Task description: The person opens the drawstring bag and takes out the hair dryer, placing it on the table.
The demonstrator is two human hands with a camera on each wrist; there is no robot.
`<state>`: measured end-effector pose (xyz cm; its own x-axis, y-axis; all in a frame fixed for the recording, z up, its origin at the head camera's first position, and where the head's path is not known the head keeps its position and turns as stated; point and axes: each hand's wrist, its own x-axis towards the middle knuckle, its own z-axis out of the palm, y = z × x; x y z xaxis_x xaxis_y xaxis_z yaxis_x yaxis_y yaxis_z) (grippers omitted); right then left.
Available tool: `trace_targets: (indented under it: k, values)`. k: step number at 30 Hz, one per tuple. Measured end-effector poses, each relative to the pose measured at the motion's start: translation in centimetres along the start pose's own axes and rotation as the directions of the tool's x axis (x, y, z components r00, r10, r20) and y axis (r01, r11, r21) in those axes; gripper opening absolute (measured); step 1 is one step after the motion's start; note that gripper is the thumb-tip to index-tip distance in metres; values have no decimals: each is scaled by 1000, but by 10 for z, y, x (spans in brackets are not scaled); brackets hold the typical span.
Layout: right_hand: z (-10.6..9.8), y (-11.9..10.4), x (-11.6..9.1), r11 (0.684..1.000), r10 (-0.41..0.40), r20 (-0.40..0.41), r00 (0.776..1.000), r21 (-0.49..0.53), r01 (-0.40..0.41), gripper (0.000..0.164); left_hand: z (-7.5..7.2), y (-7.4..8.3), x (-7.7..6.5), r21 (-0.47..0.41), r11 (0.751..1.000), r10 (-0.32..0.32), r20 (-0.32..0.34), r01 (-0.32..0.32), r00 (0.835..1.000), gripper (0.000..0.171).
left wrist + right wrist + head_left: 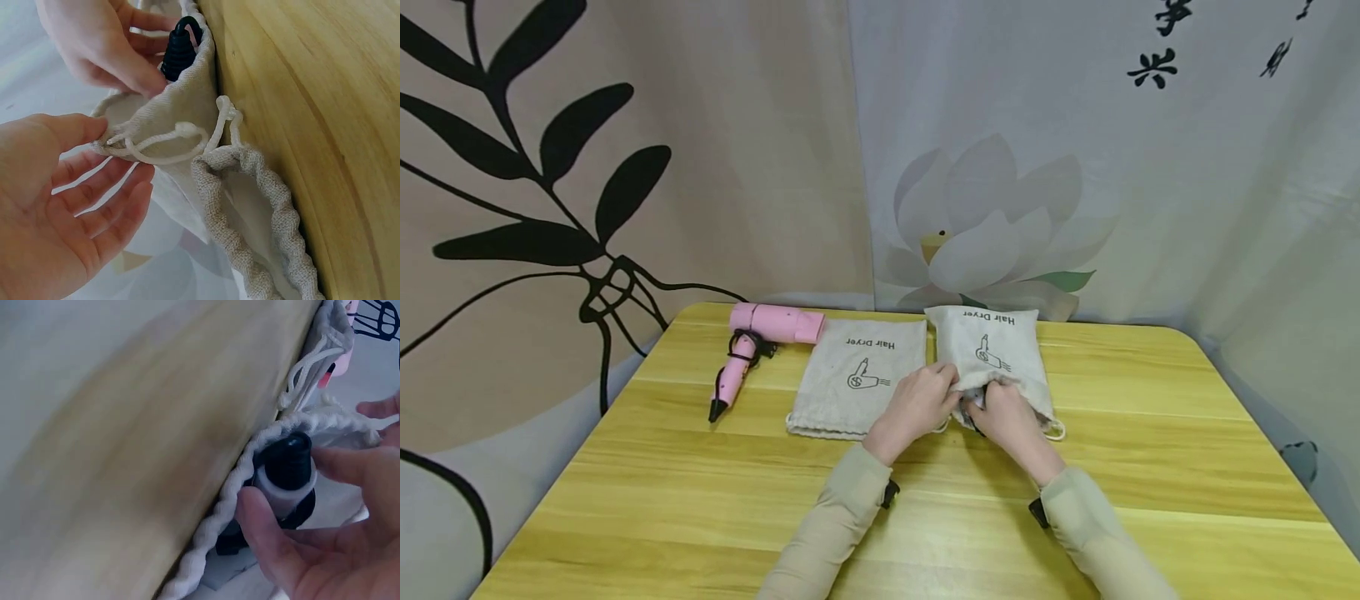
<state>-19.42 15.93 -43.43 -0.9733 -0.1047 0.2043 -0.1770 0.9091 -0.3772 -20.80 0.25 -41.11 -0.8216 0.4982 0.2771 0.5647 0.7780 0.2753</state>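
In the head view, a cloth drawstring bag [1018, 346] printed "Hair Dryer" lies at the right, its mouth towards me. My left hand [921, 404] pinches the edge of that mouth between thumb and fingers, close to the white cord [165, 140]. Inside the opening, my right hand [1006, 410] holds the pale handle of a hair dryer [278, 497], thumb on one side and fingers on the other. The handle's black ribbed end [179, 56] shows at the mouth; the cloth hides the rest of the dryer.
A second "Hair Dryer" bag [857, 404] lies flat just left of the first. Further left rests a pink hair dryer [775, 322] with its black cord [745, 346] wound on the handle. Everything is on a wooden table [700, 508], with a printed curtain [775, 167] behind.
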Motion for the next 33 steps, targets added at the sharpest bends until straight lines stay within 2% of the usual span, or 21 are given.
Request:
trace_targets:
  k: [3, 6, 15, 19, 23, 30, 33]
  values:
    - [2, -2, 5, 999, 29, 17, 999, 16, -30, 23, 0, 0, 0, 13, 1000, 14, 13, -15, 1000, 10]
    - [2, -3, 9, 996, 70, 70, 995, 41, -73, 20, 0, 0, -1, 7, 1000, 25, 40, -25, 999, 14]
    - [-5, -2, 19, 983, 165, 210, 964, 41, -177, 29, 1, 0, 0, -18, 1000, 27, 82, -26, 996, 24]
    - [-11, -1, 20, 983, 161, 241, 957, 50, -178, 28, 3, -1, 0, -12, 1000, 25, 78, -24, 997, 24]
    - [-16, 0, 18, 990, 126, 253, 959, 35, -139, 27, 4, -1, 0, -17, 1000, 17, 80, -16, 997, 24]
    - [-24, 4, 14, 989, 134, 322, 937, 13, -146, 37, 5, -1, -1, -37, 999, 1, 99, 2, 995, 24]
    - [-27, 7, 11, 992, 116, 329, 937, 13, -127, 42, 5, -1, -1, -34, 999, 7, 95, -4, 995, 22]
